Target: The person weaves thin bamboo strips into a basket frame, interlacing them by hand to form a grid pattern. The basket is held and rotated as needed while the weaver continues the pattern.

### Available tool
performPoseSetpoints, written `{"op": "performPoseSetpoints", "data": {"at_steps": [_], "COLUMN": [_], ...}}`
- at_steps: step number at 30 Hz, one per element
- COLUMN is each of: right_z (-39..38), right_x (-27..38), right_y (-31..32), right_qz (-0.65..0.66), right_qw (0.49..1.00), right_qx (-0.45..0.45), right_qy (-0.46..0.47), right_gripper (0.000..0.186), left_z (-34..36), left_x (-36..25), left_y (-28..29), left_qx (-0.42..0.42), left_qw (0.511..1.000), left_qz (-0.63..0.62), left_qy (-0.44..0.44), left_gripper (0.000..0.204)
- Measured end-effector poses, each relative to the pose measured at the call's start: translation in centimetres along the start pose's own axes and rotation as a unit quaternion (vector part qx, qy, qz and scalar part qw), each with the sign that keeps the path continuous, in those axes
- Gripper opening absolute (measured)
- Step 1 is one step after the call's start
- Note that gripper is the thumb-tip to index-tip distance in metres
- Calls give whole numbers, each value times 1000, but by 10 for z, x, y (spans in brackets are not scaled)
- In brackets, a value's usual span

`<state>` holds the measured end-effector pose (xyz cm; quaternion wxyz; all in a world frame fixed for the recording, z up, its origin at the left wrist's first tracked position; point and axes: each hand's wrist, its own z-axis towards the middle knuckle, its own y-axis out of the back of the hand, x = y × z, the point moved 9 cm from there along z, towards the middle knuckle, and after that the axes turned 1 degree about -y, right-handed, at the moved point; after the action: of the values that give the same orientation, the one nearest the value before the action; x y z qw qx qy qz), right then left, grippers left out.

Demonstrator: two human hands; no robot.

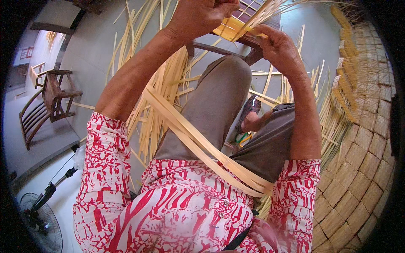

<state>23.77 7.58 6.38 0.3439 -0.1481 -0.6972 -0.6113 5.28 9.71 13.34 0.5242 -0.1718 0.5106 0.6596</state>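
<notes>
Both my arms reach up to the top of the head view, over a dark wooden stool (253,54). On the stool is a yellow woven piece (228,29) with loose pale strips (257,16) fanning out from its right side. My left hand (204,17) is closed in a fist at the left of the woven piece; whatever its fingers grip is hidden. At the right edge of the weave, my right hand (278,45) is closed on the strips. A few long flat bamboo strips (198,145) lie across my lap.
Many loose strips (162,84) litter the floor on the left. Stacked woven pieces (348,97) with bristling ends stand on the right, beside a wall of rectangular bundles (358,168). A wooden chair (52,99) and a fan (40,219) are at the far left.
</notes>
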Motion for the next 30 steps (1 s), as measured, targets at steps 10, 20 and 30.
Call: {"op": "performPoseSetpoints", "data": {"at_steps": [10,20,30], "right_z": [-8,-11,-10], "right_x": [14,11,21], "right_y": [12,6,13], "right_qz": [-23,-26,-67], "right_qw": [999,999,995], "right_qx": [-10,-29,-53], "right_qy": [29,19,44], "right_gripper": [21,18,21], "left_z": [-25,-29,-13], "left_x": [1,1,-8], "left_y": [44,35,11], "left_qx": [-95,-76,-29], "left_qw": [993,993,994], "left_qz": [-41,-8,-91], "left_qy": [60,85,-43], "left_gripper": [17,15,6]}}
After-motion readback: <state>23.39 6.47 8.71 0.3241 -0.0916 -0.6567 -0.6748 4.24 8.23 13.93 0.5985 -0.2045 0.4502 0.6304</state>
